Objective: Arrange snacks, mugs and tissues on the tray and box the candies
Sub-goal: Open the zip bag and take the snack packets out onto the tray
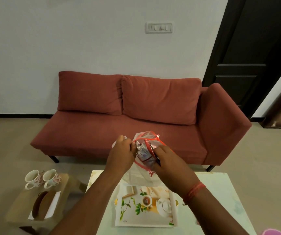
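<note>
Both my hands hold a clear plastic bag (143,173) with red print, raised above the table. My left hand (122,154) pinches the bag's left rim; my right hand (166,160) grips its right side. Inside the bag shows a wrapped packet (142,151), purple and white, and a red ring-like rim. Below the bag lies a white tray (119,216) printed with a teapot, cup and flowers. Two floral mugs (33,178) (51,177) stand on a small wooden side table at the left, next to a tissue box (50,209) with a brown oval top.
The tray rests on a pale patterned table (221,200). A red sofa (136,116) stands beyond it against the wall, a dark door (255,48) at the right. Something pink (273,232) peeks in at the bottom right edge.
</note>
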`<action>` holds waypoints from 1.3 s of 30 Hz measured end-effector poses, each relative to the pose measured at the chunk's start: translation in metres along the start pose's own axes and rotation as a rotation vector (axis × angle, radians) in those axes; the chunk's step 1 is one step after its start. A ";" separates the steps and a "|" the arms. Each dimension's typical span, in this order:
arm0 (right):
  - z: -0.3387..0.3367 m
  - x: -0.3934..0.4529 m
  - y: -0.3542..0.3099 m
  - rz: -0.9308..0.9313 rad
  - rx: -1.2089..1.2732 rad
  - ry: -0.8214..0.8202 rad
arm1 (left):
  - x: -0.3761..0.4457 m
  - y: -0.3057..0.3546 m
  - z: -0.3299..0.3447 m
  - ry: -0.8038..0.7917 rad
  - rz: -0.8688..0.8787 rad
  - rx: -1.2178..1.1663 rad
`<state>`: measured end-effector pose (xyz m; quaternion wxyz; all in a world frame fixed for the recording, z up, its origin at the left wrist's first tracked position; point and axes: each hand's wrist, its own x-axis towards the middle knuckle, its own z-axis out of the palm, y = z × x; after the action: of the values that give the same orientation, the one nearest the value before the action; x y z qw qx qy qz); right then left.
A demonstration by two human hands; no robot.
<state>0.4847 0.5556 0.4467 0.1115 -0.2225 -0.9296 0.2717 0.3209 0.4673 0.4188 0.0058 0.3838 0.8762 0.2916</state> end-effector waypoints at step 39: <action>0.147 0.004 0.166 0.914 1.317 0.284 | -0.072 -0.112 0.135 -0.231 -0.535 0.047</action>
<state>0.4918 0.6150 0.2334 0.2145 -0.5009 -0.3735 0.7507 0.3283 0.4271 0.2331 0.1731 0.1699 0.9463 0.2137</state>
